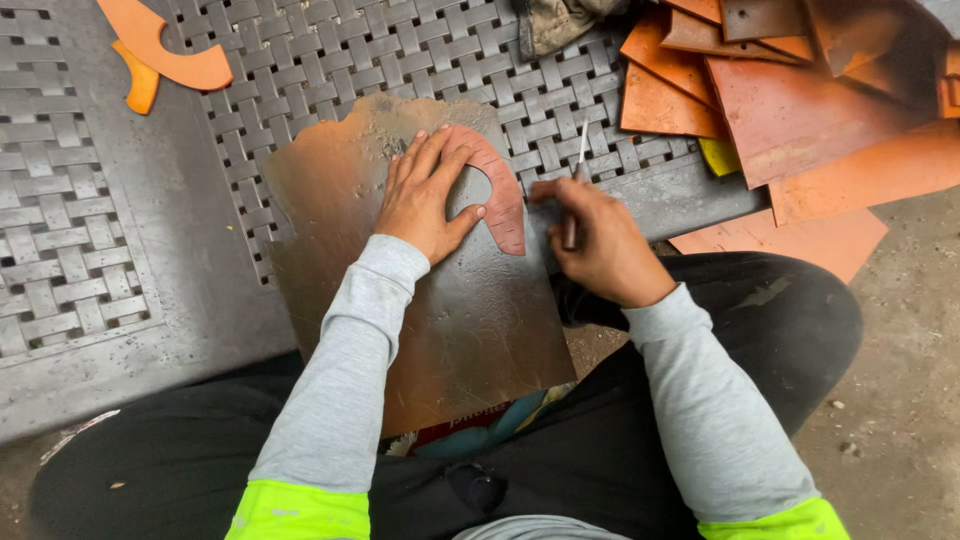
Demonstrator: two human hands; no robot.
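A curved reddish template is pressed flat onto a dark metal sheet by the left hand, fingers spread open, nothing gripped. A thin scribing tool is pinched in the closed right hand, just beside the template's edge. Outlining seems to be the step in hand (a steady template is called for). The sheet is laid on a woven metal floor mat; orange offcuts are piled nearby on concrete

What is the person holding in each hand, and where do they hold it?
The right hand grips a thin metal scriber by its lower end. The left hand holds nothing; it presses a curved template flat on the metal sheet.
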